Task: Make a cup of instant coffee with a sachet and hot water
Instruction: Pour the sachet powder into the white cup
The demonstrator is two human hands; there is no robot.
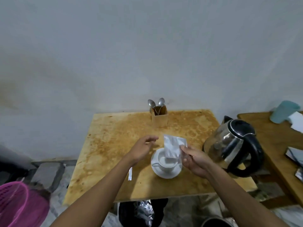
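Nearest, a pink basket (18, 205) sits low at the left, off the table (111, 140), and something dark and crinkly lies on the floor under the table's near edge. On the table, a thin silver strip (130, 173) lies beside the left forearm. Just past it a white cup (166, 163) stands on a white saucer (165, 174), handle turned left. The right hand (193, 158) pinches a silver sachet (174, 147) by its lower right corner and holds it tilted right over the cup, its low end dipping toward the mouth; whether powder is falling I cannot tell. The left hand (144, 148) hovers just left of the sachet, fingers loosely curled and apart, holding nothing. A steel kettle (232, 145) with a black lid and handle stands to the right of the saucer, near the right hand. Farther back, a wooden holder (159, 117) by the wall carries two spoons (156, 102), bowls up. Off to the right a second table (268, 135) holds a teal jug (284, 111).
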